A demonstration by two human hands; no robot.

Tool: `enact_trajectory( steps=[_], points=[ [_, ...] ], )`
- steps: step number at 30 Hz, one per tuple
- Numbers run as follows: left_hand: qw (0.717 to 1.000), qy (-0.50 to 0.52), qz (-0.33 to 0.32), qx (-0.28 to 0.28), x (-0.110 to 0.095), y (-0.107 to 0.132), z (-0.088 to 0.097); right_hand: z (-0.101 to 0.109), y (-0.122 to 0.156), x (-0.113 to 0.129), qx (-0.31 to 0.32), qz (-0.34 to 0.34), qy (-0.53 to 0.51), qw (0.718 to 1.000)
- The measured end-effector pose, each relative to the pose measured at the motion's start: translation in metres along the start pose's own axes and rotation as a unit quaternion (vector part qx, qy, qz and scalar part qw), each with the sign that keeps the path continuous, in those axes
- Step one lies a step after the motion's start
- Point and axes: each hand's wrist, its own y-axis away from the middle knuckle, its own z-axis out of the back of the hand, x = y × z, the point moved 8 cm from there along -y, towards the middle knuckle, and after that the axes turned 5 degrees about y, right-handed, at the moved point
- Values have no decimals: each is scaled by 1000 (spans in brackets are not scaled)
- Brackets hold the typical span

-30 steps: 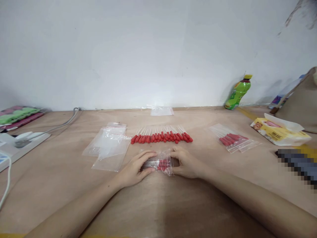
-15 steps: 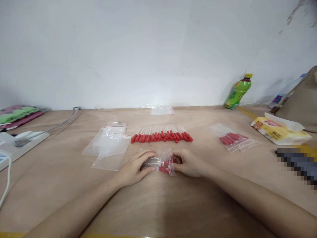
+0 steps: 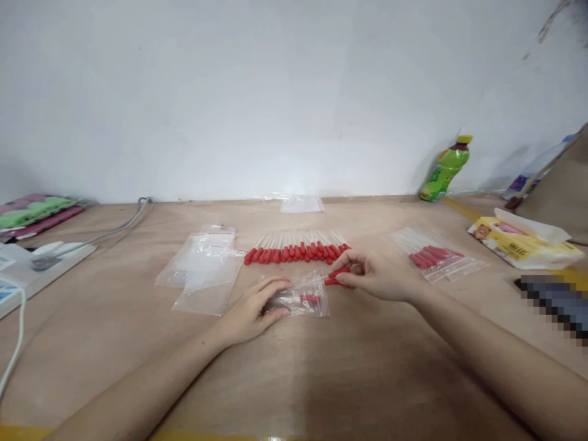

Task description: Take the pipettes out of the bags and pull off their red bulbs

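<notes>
Left hand [image 3: 255,309] fingers clamp the zip bag [image 3: 307,301], steadying it on the counter [image 3: 321,380]. Right hand [image 3: 381,275] fingers pinch 2 droppers [image 3: 337,274] at the bag's mouth.

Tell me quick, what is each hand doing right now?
Left hand: gripping the clear bag.
Right hand: closed, pinching red-bulbed droppers.

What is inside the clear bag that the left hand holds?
Red dropper bulbs show through the clear bag; their number is unclear. The left hand covers the bag's other end.
</notes>
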Motion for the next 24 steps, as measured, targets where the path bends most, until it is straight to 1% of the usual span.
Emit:
enact_trajectory(
  steps=[2, 4, 6, 7, 9, 11, 12, 13, 14, 15, 16, 18, 20, 22, 24],
  points=[
    [1000, -1, 4, 4, 1, 0, 0, 23, 2, -1, -4, 12, -2, 1000],
    [1000, -1, 1, 2, 1, 0, 0, 52, 4, -3, -53, 24, -7, 998],
    [1000, -1, -5, 0, 0, 0, 0, 83, 7, -4, -149, 49, -11, 988],
    [1000, -2, -8, -1, 0, -1, 0, 94, 9, -4, -196, 64, -15, 978],
    [1000, -4, -10, -1, 0, -1, 0, 103, 10, -5, -282, 97, -9, 954],
    [1000, -6, -8, 0, 0, -1, 0, 98, 8, -6, -350, 135, 36, 926],
    [1000, -7, -7, 0, 0, -1, 0, 92, 7, -5, -382, 152, 78, 908],
    [1000, -6, -6, 2, 0, -1, 0, 82, 5, -5, -396, 174, 117, 894],
    [1000, -6, -4, 3, 0, -1, 0, 70, 2, -4, -393, 194, 155, 885],
    [1000, -5, -4, 5, 0, -1, 0, 58, -3, -5, -378, 209, 188, 882],
    [1000, -4, -5, 5, 0, -1, 0, 47, -7, -7, -359, 215, 217, 882],
    [1000, -2, -5, 7, 0, -1, -1, 30, -16, -12, -317, 207, 273, 885],
    [1000, -1, -6, 6, 0, -1, -1, 22, -20, -17, -292, 175, 330, 880],
    [1000, -1, -8, 7, 0, 0, -1, 21, -23, -19, -283, 140, 379, 870],
    [1000, 0, -10, 7, -1, 0, -1, 23, -24, -19, -276, 115, 404, 865]
  ],
)
